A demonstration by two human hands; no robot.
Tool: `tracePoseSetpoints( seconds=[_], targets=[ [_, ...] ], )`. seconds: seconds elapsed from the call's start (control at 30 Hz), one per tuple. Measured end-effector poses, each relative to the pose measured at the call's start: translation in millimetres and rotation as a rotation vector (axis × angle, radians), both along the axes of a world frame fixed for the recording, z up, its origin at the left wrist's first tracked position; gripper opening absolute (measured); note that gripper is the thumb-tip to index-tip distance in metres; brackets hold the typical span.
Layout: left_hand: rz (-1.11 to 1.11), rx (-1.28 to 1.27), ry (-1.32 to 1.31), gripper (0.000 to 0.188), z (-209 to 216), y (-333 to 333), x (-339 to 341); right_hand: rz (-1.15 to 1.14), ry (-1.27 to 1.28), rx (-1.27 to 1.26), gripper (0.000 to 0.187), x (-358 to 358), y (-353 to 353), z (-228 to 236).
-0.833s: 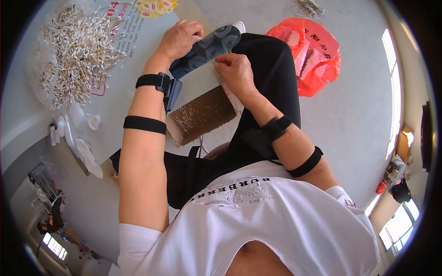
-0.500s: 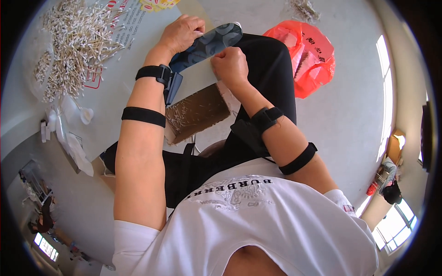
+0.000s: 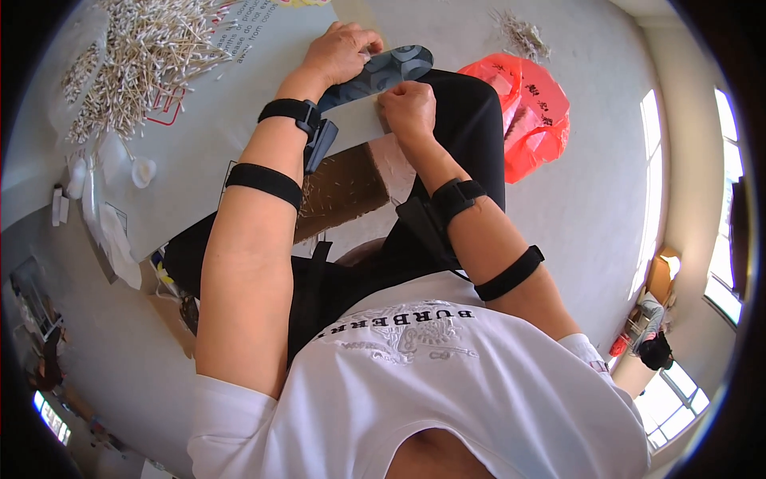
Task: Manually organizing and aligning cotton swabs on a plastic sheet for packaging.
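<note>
My left hand (image 3: 339, 54) is at the table's edge, above a flat, dark grey-blue thing (image 3: 391, 70) with a swirl pattern and a rounded end. Its fingers are bent and drawn together; whatever they hold is too small or hidden to make out. Just to the right and nearer, my right hand (image 3: 408, 108) is closed in a fist beside the patterned thing, its contents hidden. Below the hands stands an open cardboard box (image 3: 371, 180) with thin white cotton swabs scattered inside, partly covered by my left forearm.
A large heap of cotton swabs (image 3: 148, 60) lies on the grey printed table (image 3: 203, 132) at the left, with clear plastic and white scraps around it. A red plastic bag (image 3: 538, 120) is right of my knee. Another small swab pile (image 3: 519, 36) lies beyond on the floor.
The whole view has shifted slightly. My left hand's fingers reach a little further right than before, while my right fist keeps its place beside the patterned thing.
</note>
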State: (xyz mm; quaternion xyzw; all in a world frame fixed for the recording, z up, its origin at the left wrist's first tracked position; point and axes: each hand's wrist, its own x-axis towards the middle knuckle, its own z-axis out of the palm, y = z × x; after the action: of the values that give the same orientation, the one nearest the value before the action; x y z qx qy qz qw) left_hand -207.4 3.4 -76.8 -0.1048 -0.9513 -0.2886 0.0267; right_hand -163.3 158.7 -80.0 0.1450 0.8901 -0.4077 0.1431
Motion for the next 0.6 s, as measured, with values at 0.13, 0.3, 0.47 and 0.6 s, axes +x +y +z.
tracePoseSetpoints(
  seconds=[0.13,0.3,0.47,0.6],
  targets=[
    [-0.015,-0.057,-0.063,0.019,5,10,-6,0.034,0.052,-0.197,0.011,-3,11,-7],
    [0.165,-0.110,-0.239,0.028,8,22,-10,-0.106,-0.084,-0.601,0.005,-4,27,10],
    [0.193,-0.120,-0.238,0.029,9,25,-12,-0.126,-0.085,-0.626,0.005,1,30,14],
    [0.004,0.064,-0.221,0.027,2,10,-12,-0.112,-0.056,-0.603,0.008,3,28,13]
  ],
)
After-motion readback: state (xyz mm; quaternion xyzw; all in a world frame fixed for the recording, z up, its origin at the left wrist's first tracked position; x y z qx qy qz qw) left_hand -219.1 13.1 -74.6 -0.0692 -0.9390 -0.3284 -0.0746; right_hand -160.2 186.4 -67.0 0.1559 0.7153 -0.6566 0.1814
